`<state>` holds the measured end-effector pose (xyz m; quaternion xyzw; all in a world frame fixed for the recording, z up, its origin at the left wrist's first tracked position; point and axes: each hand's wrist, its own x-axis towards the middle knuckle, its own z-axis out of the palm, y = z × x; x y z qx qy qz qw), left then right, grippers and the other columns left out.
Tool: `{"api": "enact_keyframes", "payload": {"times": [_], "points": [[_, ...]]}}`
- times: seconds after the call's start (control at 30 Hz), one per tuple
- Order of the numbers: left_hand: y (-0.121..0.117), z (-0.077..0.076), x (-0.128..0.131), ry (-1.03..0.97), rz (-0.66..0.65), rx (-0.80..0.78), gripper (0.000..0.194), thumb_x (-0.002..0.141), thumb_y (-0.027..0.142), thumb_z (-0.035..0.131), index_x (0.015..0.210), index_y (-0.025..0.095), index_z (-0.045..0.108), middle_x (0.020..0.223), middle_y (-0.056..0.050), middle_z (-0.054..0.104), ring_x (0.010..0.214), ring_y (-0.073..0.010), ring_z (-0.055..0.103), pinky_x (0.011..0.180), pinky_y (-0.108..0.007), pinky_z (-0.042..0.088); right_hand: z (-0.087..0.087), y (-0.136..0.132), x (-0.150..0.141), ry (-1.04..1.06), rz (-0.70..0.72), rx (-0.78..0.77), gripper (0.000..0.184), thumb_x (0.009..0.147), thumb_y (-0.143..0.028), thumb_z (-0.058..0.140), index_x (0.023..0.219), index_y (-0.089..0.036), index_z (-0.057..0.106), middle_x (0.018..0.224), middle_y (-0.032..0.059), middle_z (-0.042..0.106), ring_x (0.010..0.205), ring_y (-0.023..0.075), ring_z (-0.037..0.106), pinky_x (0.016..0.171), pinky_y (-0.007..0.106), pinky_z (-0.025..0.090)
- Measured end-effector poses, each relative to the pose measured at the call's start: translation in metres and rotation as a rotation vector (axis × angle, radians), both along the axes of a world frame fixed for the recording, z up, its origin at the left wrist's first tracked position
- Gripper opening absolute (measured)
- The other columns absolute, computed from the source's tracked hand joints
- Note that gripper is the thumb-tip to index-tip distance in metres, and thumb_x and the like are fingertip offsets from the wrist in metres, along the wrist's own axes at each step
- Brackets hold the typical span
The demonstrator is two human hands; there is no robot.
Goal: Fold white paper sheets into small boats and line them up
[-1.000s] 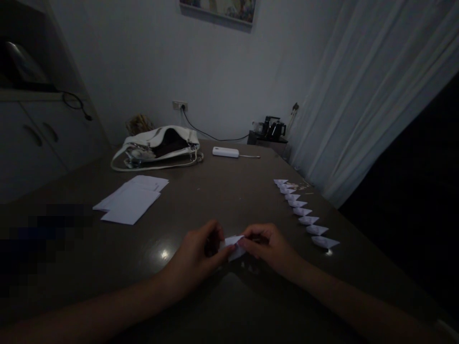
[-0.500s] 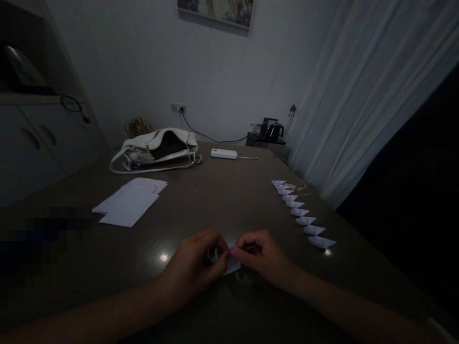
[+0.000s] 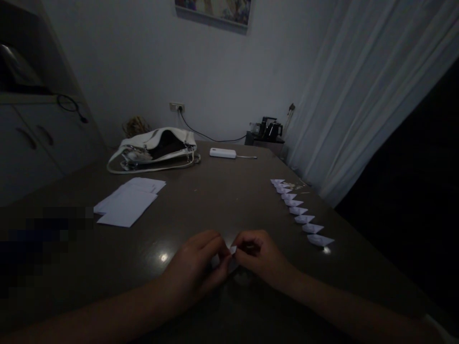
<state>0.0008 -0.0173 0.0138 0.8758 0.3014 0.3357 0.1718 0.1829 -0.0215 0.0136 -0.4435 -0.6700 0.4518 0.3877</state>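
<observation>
Both hands meet low over the dark table (image 3: pixel 222 200) near its front edge. My left hand (image 3: pixel 195 270) and my right hand (image 3: pixel 260 255) each pinch a small folded piece of white paper (image 3: pixel 232 250), of which only a sliver shows between the fingertips. The fingers of both hands are curled tightly around it. A row of several small folded paper boats (image 3: pixel 299 212) lies on the table to the right of my right hand.
A stack of white paper sheets (image 3: pixel 127 206) lies to the left. A white handbag (image 3: pixel 154 148) and a white power bank (image 3: pixel 223 153) with a cable sit at the far end. A kettle (image 3: pixel 270 128) stands behind, beside a white curtain (image 3: pixel 358 105).
The hands have drawn closer together and folded the paper smaller; less of it shows now than a second ago. The view has shifted slightly.
</observation>
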Motion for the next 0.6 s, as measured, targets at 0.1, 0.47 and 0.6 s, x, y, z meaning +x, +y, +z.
{"api": "enact_keyframes", "payload": {"times": [0.1,0.47,0.6], "points": [[0.004,0.003,0.001,-0.043,0.057,-0.148,0.009,0.086,0.022,0.046,0.086,0.017,0.054,0.079,-0.004,0.057,0.069,-0.0132,0.052,0.060,-0.023,0.040,0.001,0.004,0.003,0.026,-0.025,-0.003,0.013,0.074,-0.024,0.060,0.065,-0.016,0.059,0.057,-0.0024,0.052,0.052,0.0078,0.049,0.048,0.018,0.037],[0.019,-0.002,0.001,-0.136,0.018,-0.390,0.024,0.087,0.035,0.051,0.076,0.015,0.057,0.078,-0.002,0.052,0.069,-0.0118,0.050,0.059,-0.022,0.038,-0.005,0.006,0.007,0.216,0.140,-0.220,0.035,0.078,-0.048,0.061,0.074,-0.013,0.060,0.053,-0.0009,0.059,0.042,0.0080,0.055,0.039,0.017,0.041],[0.016,0.001,0.001,-0.127,0.011,-0.378,0.022,0.086,0.032,0.051,0.074,0.015,0.055,0.078,-0.002,0.052,0.068,-0.0113,0.049,0.059,-0.022,0.038,-0.004,0.007,0.008,0.199,0.118,-0.183,0.036,0.077,-0.048,0.063,0.075,-0.012,0.061,0.057,-0.0001,0.059,0.046,0.0078,0.055,0.041,0.017,0.042]]}}
